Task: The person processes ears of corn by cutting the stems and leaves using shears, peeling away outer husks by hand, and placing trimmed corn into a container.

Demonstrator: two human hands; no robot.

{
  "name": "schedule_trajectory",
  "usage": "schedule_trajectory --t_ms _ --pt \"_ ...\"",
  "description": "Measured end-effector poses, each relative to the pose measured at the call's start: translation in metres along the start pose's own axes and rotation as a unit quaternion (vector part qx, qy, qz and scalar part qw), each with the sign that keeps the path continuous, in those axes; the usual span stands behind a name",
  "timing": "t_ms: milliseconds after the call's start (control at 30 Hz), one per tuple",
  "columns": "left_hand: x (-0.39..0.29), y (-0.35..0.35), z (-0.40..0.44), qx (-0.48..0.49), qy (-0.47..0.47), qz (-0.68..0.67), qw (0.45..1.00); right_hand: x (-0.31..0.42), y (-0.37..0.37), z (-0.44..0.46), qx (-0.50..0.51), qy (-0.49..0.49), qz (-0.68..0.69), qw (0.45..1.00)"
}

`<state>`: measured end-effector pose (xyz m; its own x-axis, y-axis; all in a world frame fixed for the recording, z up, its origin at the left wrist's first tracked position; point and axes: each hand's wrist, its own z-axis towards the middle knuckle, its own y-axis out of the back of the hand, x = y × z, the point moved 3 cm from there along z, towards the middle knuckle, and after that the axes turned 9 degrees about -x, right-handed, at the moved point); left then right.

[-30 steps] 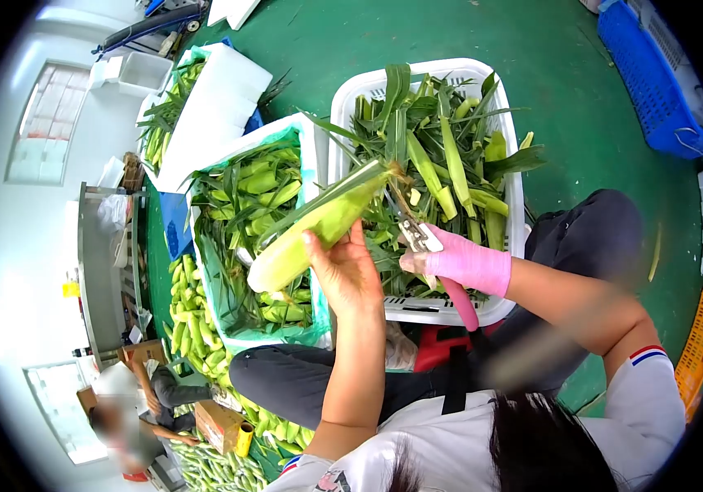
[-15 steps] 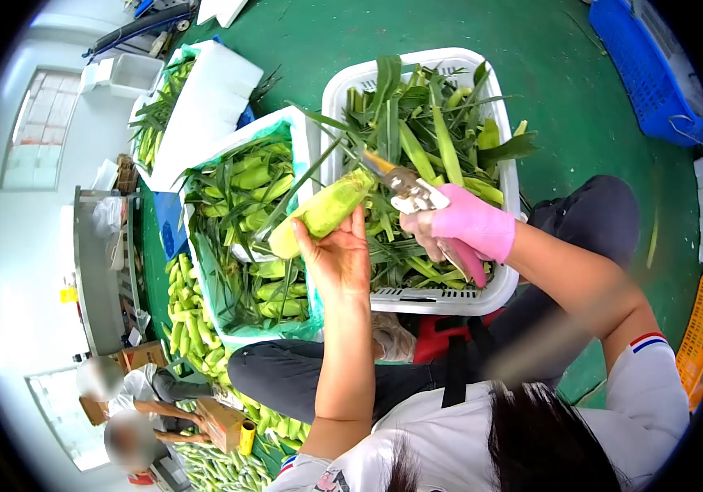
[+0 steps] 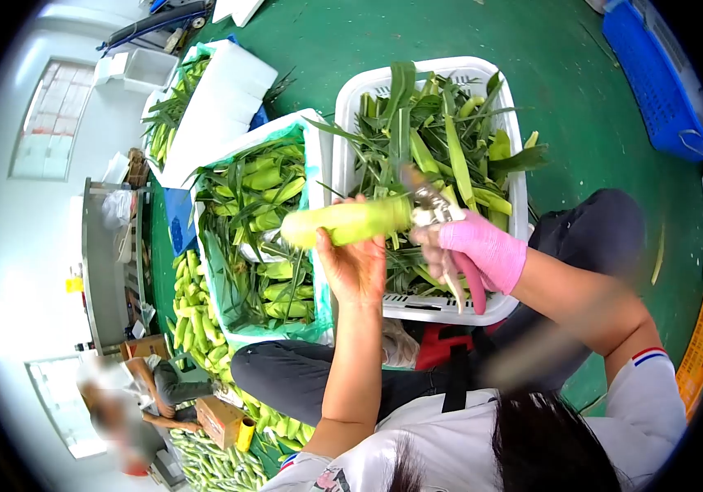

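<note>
My left hand (image 3: 356, 261) is closed around an ear of corn (image 3: 339, 223) in its pale green husk, held almost level. In my right hand (image 3: 474, 246), gloved in pink, is a pair of pruning shears (image 3: 435, 211) with pinkish handles. Their blades are blurred and sit right at the corn's right end; I cannot tell whether they touch it. Below both hands stands a white plastic basket (image 3: 517, 184) heaped with cut husks and leaves (image 3: 456, 156). Left of it is a foam box (image 3: 316, 152) lined with green plastic, holding more corn (image 3: 286, 307).
Another foam box (image 3: 228, 107) with corn stands at the upper left. Loose corn (image 3: 196, 316) lies piled on the green floor. A blue crate (image 3: 655, 90) and an orange crate (image 3: 702, 344) are on the right. Other people (image 3: 159, 394) are by a cardboard box (image 3: 219, 420) at the lower left.
The ear of corn has turned from slanted to nearly level in my left hand. The shears have shifted slightly right and down, and their handles look more spread.
</note>
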<state>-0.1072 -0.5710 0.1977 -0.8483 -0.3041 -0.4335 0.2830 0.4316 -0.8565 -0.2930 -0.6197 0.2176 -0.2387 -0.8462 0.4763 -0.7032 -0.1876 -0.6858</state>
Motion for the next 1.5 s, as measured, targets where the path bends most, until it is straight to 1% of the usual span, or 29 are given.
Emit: schedule_trajectory --t_ms 33,67,133,200,233,267,400,467,533,633,700,733,767,800,833,867,900,933,967,1000,1033,1133,1233,1267,1300,1333,1367,1400,1500 --pt "-0.004 -0.007 -0.004 -0.004 0.039 0.001 0.999 0.006 0.006 0.005 -0.044 0.056 -0.095 0.993" --pt "-0.012 0.002 0.000 0.040 0.097 0.032 0.994 0.015 0.012 0.010 -0.087 0.114 -0.186 0.972" --pt "-0.020 0.004 -0.007 0.105 0.161 0.108 0.976 0.027 0.009 0.007 -0.042 0.112 -0.270 0.956" --pt "-0.023 0.006 -0.019 0.110 0.145 0.252 0.951 0.027 0.011 0.008 0.033 0.120 -0.297 0.947" --pt "-0.024 0.007 -0.025 0.126 0.159 0.255 0.945 0.024 0.009 0.003 0.032 0.044 -0.314 0.948" --pt "-0.027 0.010 -0.031 0.139 0.173 0.259 0.940 0.017 0.003 0.001 0.070 0.024 -0.294 0.953" --pt "-0.030 0.016 -0.052 0.157 0.282 0.183 0.929 -0.005 0.000 0.003 0.134 -0.061 -0.307 0.940" --pt "-0.028 0.035 -0.058 0.191 0.353 0.058 0.914 -0.013 -0.004 0.004 0.159 -0.035 -0.274 0.948" --pt "-0.027 0.053 -0.060 0.223 0.436 -0.047 0.870 -0.014 -0.009 0.004 0.141 -0.017 -0.280 0.949" --pt "-0.022 0.066 -0.076 0.213 0.480 -0.100 0.845 -0.018 -0.012 0.009 0.095 -0.015 -0.260 0.961" --pt "-0.026 0.073 -0.084 0.147 0.457 -0.077 0.874 -0.025 -0.009 0.013 0.020 -0.027 -0.259 0.965" --pt "-0.037 0.074 -0.088 0.077 0.448 0.013 0.891 -0.023 -0.007 0.016 -0.053 -0.012 -0.227 0.972" --pt "-0.049 0.079 -0.090 0.014 0.423 0.075 0.903 -0.018 0.001 0.022 -0.071 -0.024 -0.182 0.980" --pt "-0.064 0.085 -0.091 -0.055 0.396 0.134 0.907 -0.015 0.017 0.032 -0.075 0.049 -0.124 0.988" --pt "-0.091 0.101 -0.089 -0.124 0.369 0.146 0.909 -0.008 0.022 0.033 -0.101 0.073 -0.046 0.991" --pt "-0.127 0.097 -0.083 -0.194 0.326 0.157 0.912 0.002 0.022 0.034 -0.046 0.111 0.000 0.993" --pt "-0.165 0.093 -0.077 -0.197 0.325 0.045 0.924 0.008 0.030 0.037 -0.126 0.032 0.105 0.986" --pt "-0.214 0.112 -0.062 -0.221 0.229 0.110 0.942 0.014 0.030 0.031 -0.129 0.009 0.095 0.987" --pt "-0.265 0.125 -0.051 -0.289 0.098 0.186 0.934 0.012 0.025 0.027 -0.111 -0.005 0.080 0.991" --pt "-0.316 0.144 -0.039 -0.354 0.032 0.189 0.915 0.009 0.023 0.023 -0.095 -0.017 0.063 0.993" --pt "-0.370 0.166 -0.030 -0.382 0.021 0.151 0.911 0.001 0.018 0.020 -0.048 -0.034 0.044 0.997" --pt "-0.501 0.234 0.000 -0.469 -0.289 0.068 0.832 -0.032 -0.006 0.010 0.028 -0.136 0.063 0.988" --pt "-0.496 0.258 0.033 -0.363 -0.221 0.272 0.863 -0.051 -0.025 0.000 0.006 -0.238 0.088 0.967" --pt "-0.474 0.287 0.062 -0.457 -0.187 0.279 0.824 -0.052 -0.025 0.001 0.012 -0.243 0.086 0.966" --pt "-0.445 0.317 0.082 -0.428 -0.052 0.434 0.791 -0.053 -0.025 0.004 0.019 -0.245 0.083 0.966" --pt "-0.395 0.315 0.091 -0.451 0.032 0.501 0.738 -0.054 -0.026 0.009 0.029 -0.244 0.080 0.966" --pt "-0.360 0.351 0.114 -0.565 0.100 0.423 0.701 -0.053 -0.023 0.014 0.013 -0.237 0.067 0.969" --pt "-0.325 0.362 0.130 -0.597 0.124 0.423 0.670 -0.052 -0.019 0.018 0.004 -0.228 0.065 0.972" --pt "-0.251 0.350 0.146 -0.615 0.080 0.451 0.642 -0.044 -0.012 0.026 -0.009 -0.198 0.075 0.977"
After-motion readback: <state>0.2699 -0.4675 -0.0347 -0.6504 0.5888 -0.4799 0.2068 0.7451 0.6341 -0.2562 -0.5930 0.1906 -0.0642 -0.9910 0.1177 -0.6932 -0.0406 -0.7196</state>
